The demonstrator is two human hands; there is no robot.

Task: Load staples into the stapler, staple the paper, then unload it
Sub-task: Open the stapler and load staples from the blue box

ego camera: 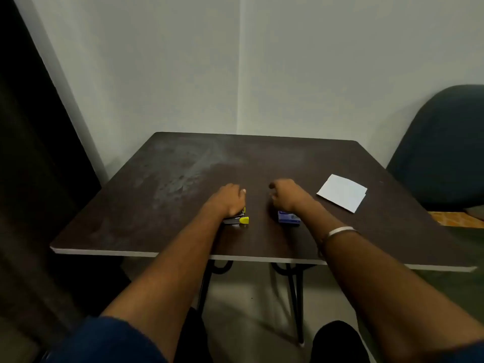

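Observation:
A small stapler (239,220) with a yellow end and a metal body lies on the dark table (157,218), near the front. My left hand (227,199) rests on top of it, fingers curled over its far part. A blue staple box (288,218) lies to the right, partly hidden under my right wrist. My right hand (286,193) hovers just beyond the box, fingers loosely curled, with nothing visible in them. A white folded paper (343,193) lies flat at the table's right side.
A dark padded chair (445,148) stands past the table's right edge. Pale walls meet in a corner behind the table. A dark panel runs along the left. Black metal legs (296,297) hold the table up.

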